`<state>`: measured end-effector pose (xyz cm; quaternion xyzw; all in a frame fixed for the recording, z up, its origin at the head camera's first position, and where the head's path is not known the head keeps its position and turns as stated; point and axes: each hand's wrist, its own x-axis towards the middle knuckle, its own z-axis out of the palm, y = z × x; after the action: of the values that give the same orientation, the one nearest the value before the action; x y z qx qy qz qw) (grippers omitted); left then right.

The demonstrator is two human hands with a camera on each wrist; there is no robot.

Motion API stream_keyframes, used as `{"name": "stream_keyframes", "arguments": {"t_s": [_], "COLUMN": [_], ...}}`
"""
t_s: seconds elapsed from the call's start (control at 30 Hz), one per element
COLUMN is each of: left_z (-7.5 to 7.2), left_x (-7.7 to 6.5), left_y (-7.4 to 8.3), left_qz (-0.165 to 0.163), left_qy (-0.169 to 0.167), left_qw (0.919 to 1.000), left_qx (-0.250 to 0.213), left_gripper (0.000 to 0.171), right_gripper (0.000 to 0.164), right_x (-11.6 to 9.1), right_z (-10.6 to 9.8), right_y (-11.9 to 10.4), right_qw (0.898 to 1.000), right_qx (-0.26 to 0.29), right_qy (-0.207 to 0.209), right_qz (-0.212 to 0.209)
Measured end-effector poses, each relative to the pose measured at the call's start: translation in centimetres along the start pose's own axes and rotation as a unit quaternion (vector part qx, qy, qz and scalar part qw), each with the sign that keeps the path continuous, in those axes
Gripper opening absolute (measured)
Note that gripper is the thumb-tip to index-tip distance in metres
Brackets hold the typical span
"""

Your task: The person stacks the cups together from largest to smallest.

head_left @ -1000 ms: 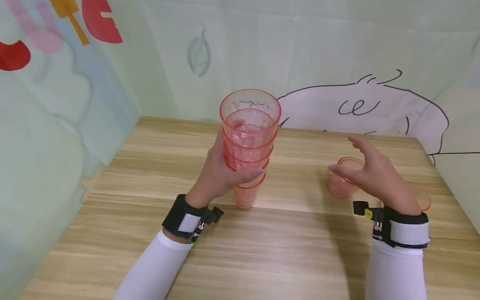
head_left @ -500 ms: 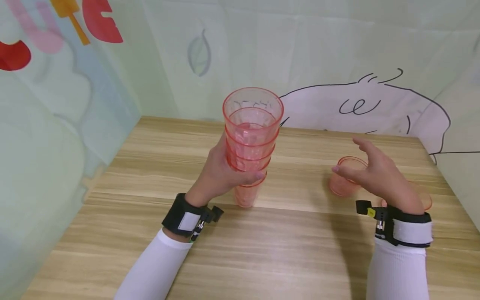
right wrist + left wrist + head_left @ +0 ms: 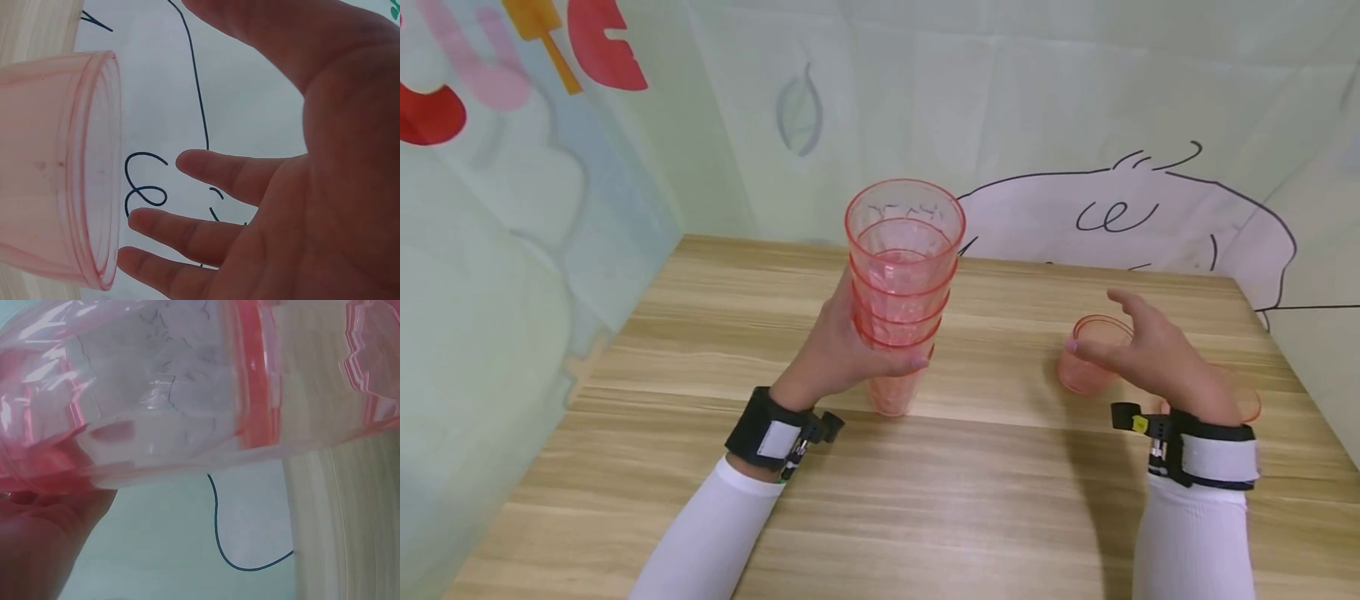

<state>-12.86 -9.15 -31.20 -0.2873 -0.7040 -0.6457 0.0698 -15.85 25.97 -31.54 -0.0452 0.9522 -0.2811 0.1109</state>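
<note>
Several nested pink cups (image 3: 901, 287), upright, were gripped by the left hand (image 3: 842, 350) over mid-width bench (image 3: 962, 500). Right hand (image 3: 1161, 358): fingers spread beside a double-rimmed cup (image 3: 1081, 375), toward the right edge; contact unclear. Bench surface lay between. Backdrop (image 3: 895, 100) letters: pink U (image 3: 505, 96), red E (image 3: 597, 46).

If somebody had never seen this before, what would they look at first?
Probably the tall stack of see-through pink cups, held in the left hand near the middle of the head view. Next might be the open right hand by a lower pink cup on the right. Then the bright red letter shape on the wall covering, top left.
</note>
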Motion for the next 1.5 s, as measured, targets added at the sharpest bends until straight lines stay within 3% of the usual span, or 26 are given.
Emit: {"name": "stream_keyframes", "arguments": {"t_s": [0.27,0.43,0.53,0.63,0.7,0.87,1.1,1.37,1.5], "left_z": [0.1,0.1,0.1,0.0,-0.1,-0.2,0.2,-0.1,-0.1], "left_x": [0.1,0.1,0.0,-0.2,-0.3,-0.2,-0.3,-0.4,-0.3], "left_y": [-0.5,-1.0,-1.7,-3.1,-4.2,-5.4,-1.7,-5.0,-4.6], "left_qz": [-0.004,-0.019,-0.050,-0.096,-0.111,-0.081,-0.119,-0.114,-0.103], "left_qy": [-0.010,-0.017,-0.022,-0.029,-0.034,-0.043,-0.043,-0.034,-0.039], "left_qw": [0.9999,0.9992,0.9961,0.9878,0.9828,0.9836,0.9814,0.9811,0.9836], "left_qx": [-0.003,0.030,0.070,0.119,0.144,0.155,0.145,0.152,0.143], "left_gripper": [0.099,0.095,0.088,0.080,0.078,0.082,0.075,0.081,0.081], "right_gripper": [0.107,0.108,0.108,0.109,0.110,0.111,0.115,0.117,0.116], "right_x": [0.2,0.2,0.2,0.3,0.4,0.5,0.7,0.8,0.8], "right_z": [0.2,0.3,0.4,0.5,0.6,0.5,0.6,0.7,0.8], "right_y": [0.3,0.4,0.4,0.5,0.6,0.8,1.0,1.1,1.1], "right_qw": [1.000,1.000,1.000,1.000,0.999,0.999,0.997,0.997,0.997], "right_qx": [-0.007,-0.008,-0.010,-0.013,-0.020,-0.038,-0.039,-0.041,-0.033], "right_qy": [-0.007,-0.012,-0.019,-0.027,-0.032,-0.035,-0.053,-0.051,-0.052], "right_qz": [0.003,0.004,0.002,0.005,0.009,0.013,0.046,0.045,0.052]}}
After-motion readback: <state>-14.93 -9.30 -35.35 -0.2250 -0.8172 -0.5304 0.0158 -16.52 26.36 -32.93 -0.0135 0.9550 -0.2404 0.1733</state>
